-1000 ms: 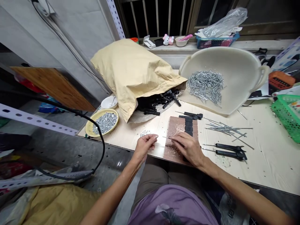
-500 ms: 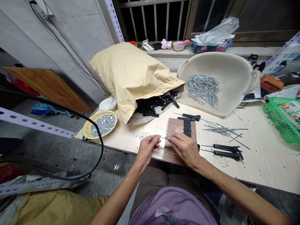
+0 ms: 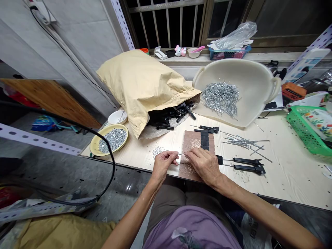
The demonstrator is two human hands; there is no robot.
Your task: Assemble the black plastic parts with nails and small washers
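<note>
My left hand (image 3: 163, 164) pinches the left end of a thin metal pin (image 3: 181, 154) at the table's front edge. My right hand (image 3: 203, 162) rests on a brown board (image 3: 193, 140), fingers closed on the pin's other end and on a black plastic piece, mostly hidden under the palm. A small heap of tiny silver nuts (image 3: 158, 150) lies just left of the board. A row of black pieces (image 3: 204, 140) sits on the board's far side. Two finished black pieces with pins (image 3: 246, 165) lie to the right.
A tan sack (image 3: 141, 81) spills black plastic parts (image 3: 171, 116) behind the board. A cream tub (image 3: 256, 86) holds a heap of pins; loose pins (image 3: 245, 142) lie beside it. A yellow dish of nuts (image 3: 110, 138) is far left, a green basket (image 3: 308, 131) far right.
My left hand has moved right to meet the pin held by my right hand. The view has shifted slightly.
</note>
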